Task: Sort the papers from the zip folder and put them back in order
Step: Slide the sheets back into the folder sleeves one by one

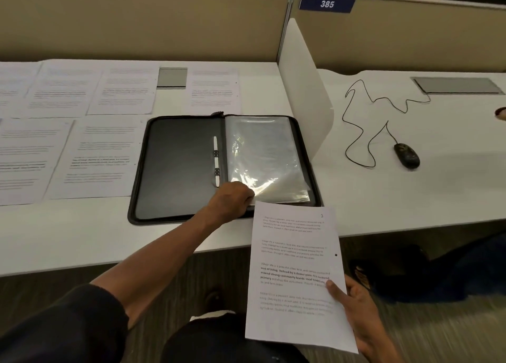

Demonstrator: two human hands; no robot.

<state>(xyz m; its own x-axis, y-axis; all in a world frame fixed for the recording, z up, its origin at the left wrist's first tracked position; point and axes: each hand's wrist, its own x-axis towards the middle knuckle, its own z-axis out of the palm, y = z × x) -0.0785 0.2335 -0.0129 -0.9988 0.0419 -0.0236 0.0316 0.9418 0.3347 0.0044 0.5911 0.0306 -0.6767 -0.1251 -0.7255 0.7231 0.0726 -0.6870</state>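
A black zip folder point(175, 168) lies open on the white desk point(82, 239), its clear plastic sleeves point(262, 154) stacked on the right half. My left hand point(232, 198) pinches the near left corner of the top sleeve. My right hand point(353, 308) holds a printed sheet marked 1 point(293, 275) upright below the desk edge, thumb on its right side. Several printed sheets point(98, 157) lie spread in two rows on the desk left of the folder, and one more sheet point(213, 89) lies behind it.
A white divider panel point(304, 89) stands right of the folder. Beyond it lie a black mouse point(406, 154) with a looping cable point(367, 110) and a grey desk hatch point(457, 84). Tan partition walls back the desk. Someone's foot point(364, 275) shows on the floor at right.
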